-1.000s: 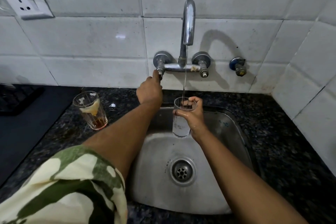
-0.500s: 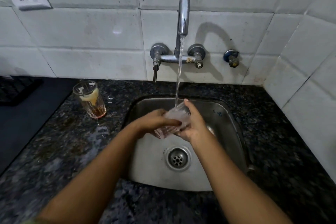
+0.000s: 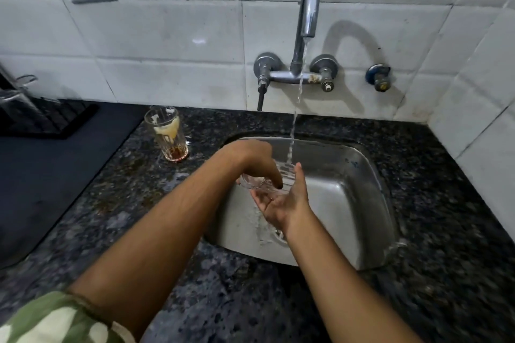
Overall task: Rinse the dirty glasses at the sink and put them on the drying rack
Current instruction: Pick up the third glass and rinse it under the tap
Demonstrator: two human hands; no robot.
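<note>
**Wet glass, two hands, plenty to lose**

Here we are over the sink [image 3: 359,189], tap [image 3: 308,8] running, and the stream lands right on the glass [image 3: 252,182], which lies tipped on its side between both hands above the basin. The left hand [image 3: 250,159] comes over the top, fingers curled down around the glass, grasping it. The right hand [image 3: 289,198] sits underneath, palm up and spread, cradling rather than clenching.

The danger, as I read it: that glass is slick and lying sideways. If the left grip loosens while it turns under the water, it likely drops onto steel and could chip or crack. The open right palm is only a shelf, not a hold. Splash is another risk, since the counter [image 3: 446,203] already looks wet in patches to the left of the sink, and wet stone makes a poor landing for the next carry.

The second glass [image 3: 167,133] stands upright on the counter near the basin's left corner, brown dregs at the bottom and a pale smear inside. A careless left elbow could knock it.

Hard to judge: the held glass is clear and blurred by water, so its rim and cleanliness are unreadable. The drain is mostly hidden behind the right wrist. The rack [image 3: 41,117] at far left is dark and cut off; something clear seems to stand there, but I can't tell what.
</note>
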